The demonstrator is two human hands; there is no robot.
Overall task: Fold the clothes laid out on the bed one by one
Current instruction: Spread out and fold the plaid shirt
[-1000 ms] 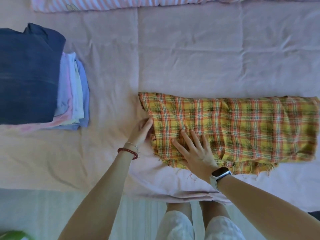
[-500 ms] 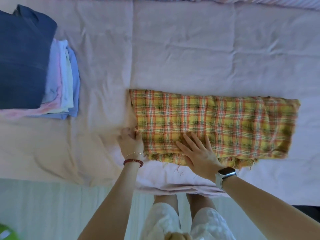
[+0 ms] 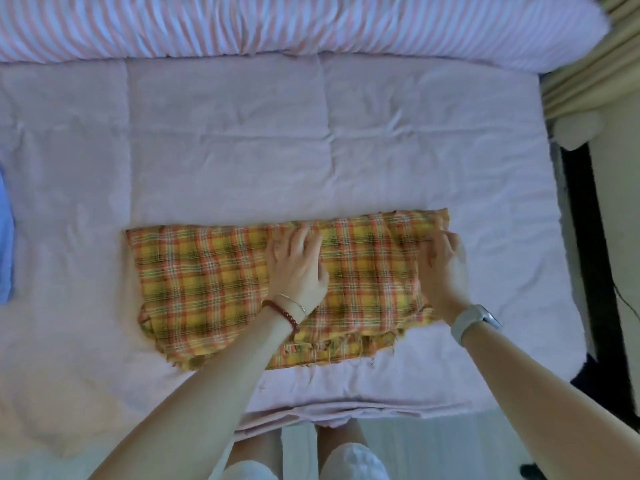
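Near the bed's front edge, your left hand (image 3: pixel 298 268) lay flat, fingers relaxed, on the middle of the folded yellow-and-orange plaid cloth (image 3: pixel 214 282). Your right hand (image 3: pixel 441 268) curled its fingers over the cloth's right end, gripping it. Beyond, the pale pink quilted bedspread (image 3: pixel 242 143) reached a pink-striped rolled blanket (image 3: pixel 277 26).

The bed (image 3: pixel 225 150) has wide bare sheet behind the plaid cloth (image 3: pixel 207 282), up to the striped blanket (image 3: pixel 277 26) that closes the far side. To the left, open sheet reaches a blue garment (image 3: pixel 5 237) at the frame edge. To the right, only a narrow strip of sheet lies between the cloth and the dark bed edge (image 3: pixel 585 237). Both hands rest on the cloth.
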